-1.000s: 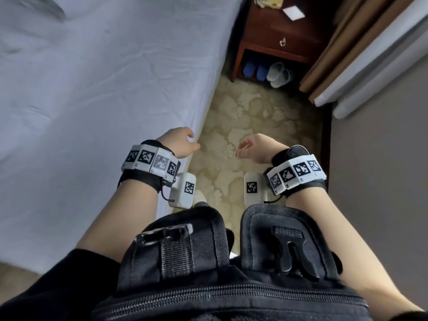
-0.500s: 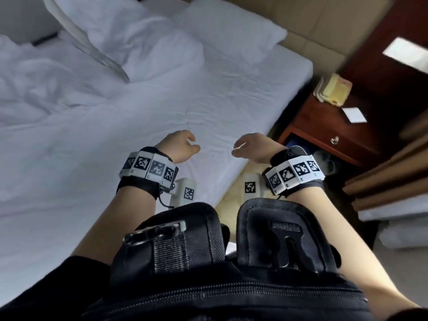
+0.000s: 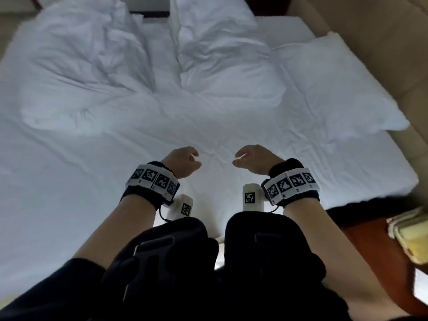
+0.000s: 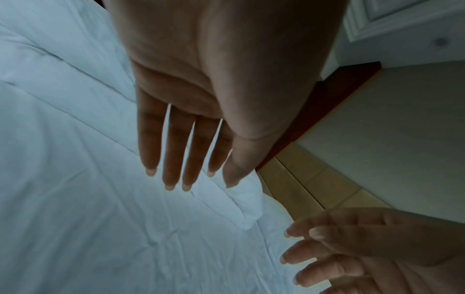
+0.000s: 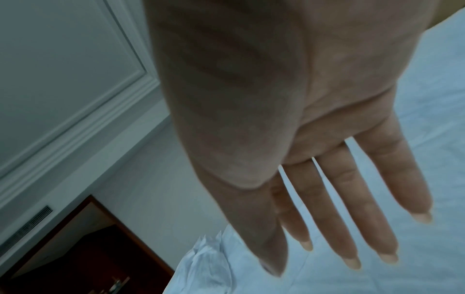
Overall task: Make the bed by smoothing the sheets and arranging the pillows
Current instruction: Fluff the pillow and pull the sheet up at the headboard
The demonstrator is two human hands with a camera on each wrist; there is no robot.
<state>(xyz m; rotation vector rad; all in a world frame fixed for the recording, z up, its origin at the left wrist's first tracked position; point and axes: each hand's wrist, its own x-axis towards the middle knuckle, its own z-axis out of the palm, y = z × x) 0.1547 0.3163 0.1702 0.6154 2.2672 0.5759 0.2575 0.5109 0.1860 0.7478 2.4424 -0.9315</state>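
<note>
A white bed sheet covers the mattress, creased in the middle. A rumpled white duvet is bunched at the far left. One white pillow lies crumpled at the far centre, and a second pillow lies flat at the right by the headboard. My left hand and right hand hover side by side above the sheet, both empty. The left hand and the right hand each show straight, slightly spread fingers in their own wrist views. The right hand also shows at the lower right of the left wrist view.
A padded tan headboard runs along the right. A dark wooden nightstand stands at the lower right with a yellow and white object on it. A black chest bag hangs low in front of me.
The head view has swung from the floor and nightstand beside the bed to the whole bed top. Both hands stayed side by side and now hover over the sheet.
</note>
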